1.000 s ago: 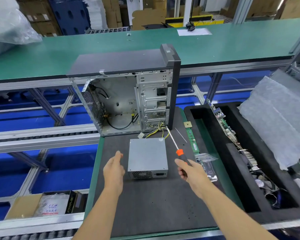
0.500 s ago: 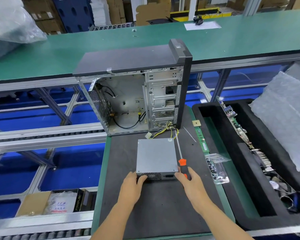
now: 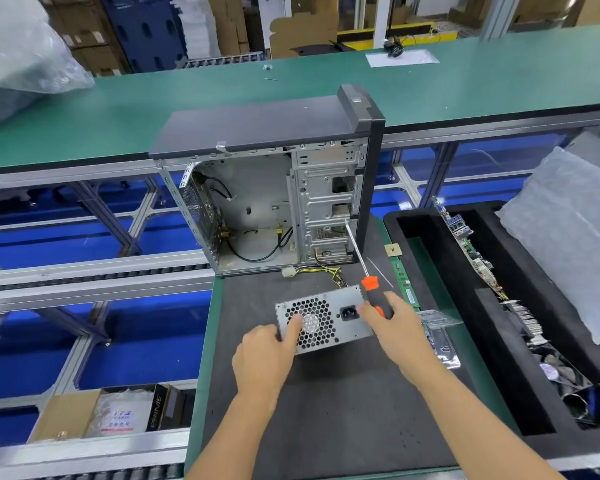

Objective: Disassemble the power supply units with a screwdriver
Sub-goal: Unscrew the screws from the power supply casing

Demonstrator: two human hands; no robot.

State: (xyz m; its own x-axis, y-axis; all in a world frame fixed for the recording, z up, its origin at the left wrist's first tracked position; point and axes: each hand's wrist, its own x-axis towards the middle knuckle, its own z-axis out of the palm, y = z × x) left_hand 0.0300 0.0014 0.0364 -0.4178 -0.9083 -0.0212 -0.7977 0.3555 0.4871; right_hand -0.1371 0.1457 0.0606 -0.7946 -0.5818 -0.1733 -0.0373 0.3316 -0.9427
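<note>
Left hand: the left hand (image 3: 264, 355) reaches in from the lower centre of the frame, forearm angled up and slightly right; it grips the lower left corner of the power supply unit (image 3: 323, 320), thumb laid on the grille face, the other fingers curled behind the left edge.
Right hand: the right hand (image 3: 394, 327) comes in from the lower right, forearm running diagonally up and left; it grasps the black and orange handle of the screwdriver (image 3: 369, 282), while its thumb tip touches the unit's face beside the power socket.
Screwdriver: the shaft slants up and left from the hand, its tip lying over the drive bays of the computer case (image 3: 274, 188).
Power supply unit: centre of the frame, tilted up on the dark mat (image 3: 326, 420), honeycomb fan grille and socket facing the camera; its yellow and black wires (image 3: 321, 271) trail toward the case.
Computer case: upper centre, upright at the far end of the mat, side open, interior bare but for a few cables.
Right of the mat: a green memory stick (image 3: 405, 282) and a clear plastic bag (image 3: 439, 332) just beside the right hand; further right, a black foam tray (image 3: 520, 386) holding circuit boards.
Upper frame: a long green workbench (image 3: 187, 98).
Lower left: a cardboard box (image 3: 66, 415) under the frame rails.
</note>
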